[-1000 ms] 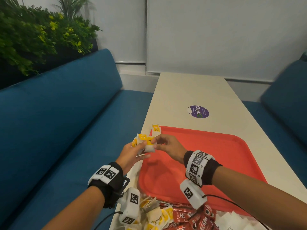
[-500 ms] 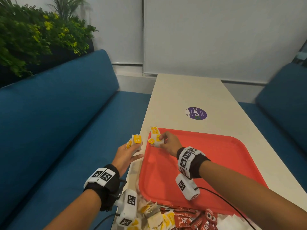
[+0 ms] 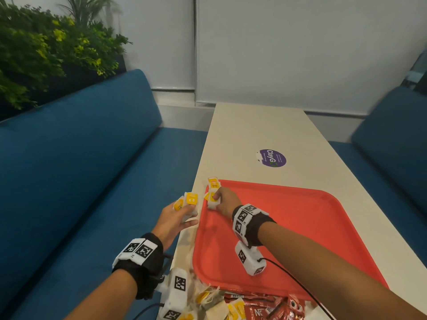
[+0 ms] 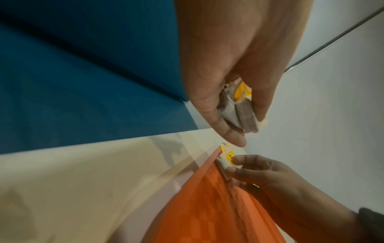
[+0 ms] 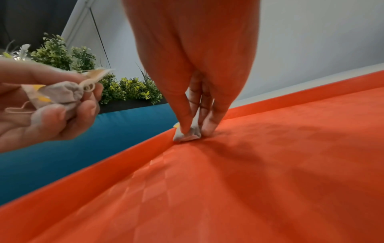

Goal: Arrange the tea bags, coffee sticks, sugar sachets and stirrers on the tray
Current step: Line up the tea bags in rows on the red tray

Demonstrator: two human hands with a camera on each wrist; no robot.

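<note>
Orange tray (image 3: 300, 227) corner: right hand (image 3: 225, 200) pinches a tea bag (image 5: 187, 135) down; left hand (image 3: 174, 219) grips spare bags (image 3: 188, 202).

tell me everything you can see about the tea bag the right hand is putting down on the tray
The tea bag is a small, soft pouch of greyish-white paper, slightly crumpled, with a yellow tag bearing dark letters on its upper side. It sits on the floor of the red tray, right against the left rim near the far left corner. The right hand pinches it from above, thumb on one side and fingertips on the other, pressing it down. Another yellow-tagged bag lies just beyond it at the corner.
</note>
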